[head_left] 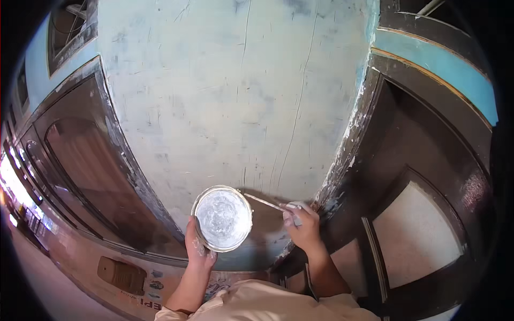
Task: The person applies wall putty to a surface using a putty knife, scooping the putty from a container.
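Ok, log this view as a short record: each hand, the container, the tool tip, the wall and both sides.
Left hand: holding round container
Contents: whitish material, rough-surfaced
Right hand: gripping thin tool
Tool tip: by container's upper-right rim; contact unclear
Wall: pale blue-green, patchy, cracked
Left side: brown door
Right side: dark woodwork

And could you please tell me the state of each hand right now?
Left hand: holding a round container of white paste.
Right hand: closed on a thin tool.
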Action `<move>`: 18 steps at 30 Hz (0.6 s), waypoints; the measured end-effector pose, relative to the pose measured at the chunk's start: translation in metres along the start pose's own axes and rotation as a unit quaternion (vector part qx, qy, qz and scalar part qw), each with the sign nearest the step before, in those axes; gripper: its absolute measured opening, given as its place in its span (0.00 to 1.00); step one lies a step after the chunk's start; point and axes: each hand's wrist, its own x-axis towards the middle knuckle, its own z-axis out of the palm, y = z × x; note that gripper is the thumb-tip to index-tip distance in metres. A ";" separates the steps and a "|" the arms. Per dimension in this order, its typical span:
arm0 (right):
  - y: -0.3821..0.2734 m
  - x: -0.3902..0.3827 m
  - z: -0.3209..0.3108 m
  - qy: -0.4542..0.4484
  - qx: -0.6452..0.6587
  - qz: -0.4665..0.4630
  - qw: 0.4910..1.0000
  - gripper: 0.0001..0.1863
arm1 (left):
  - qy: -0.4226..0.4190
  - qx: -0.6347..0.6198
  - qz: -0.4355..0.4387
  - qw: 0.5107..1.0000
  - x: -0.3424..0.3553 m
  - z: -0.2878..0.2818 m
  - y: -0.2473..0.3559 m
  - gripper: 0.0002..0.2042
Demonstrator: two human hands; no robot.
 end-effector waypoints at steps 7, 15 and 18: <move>0.009 0.005 -0.002 0.069 0.387 0.304 0.868 0.13 | -0.016 -0.012 -0.013 1.000 0.000 -0.003 -0.003 0.23; 0.007 0.034 -0.010 0.083 0.486 0.310 0.813 0.19 | -0.024 -0.016 -0.014 0.999 0.001 -0.013 -0.001 0.23; -0.004 0.049 -0.010 0.143 0.453 0.225 0.851 0.24 | -0.004 -0.019 -0.019 1.000 0.000 -0.014 -0.001 0.23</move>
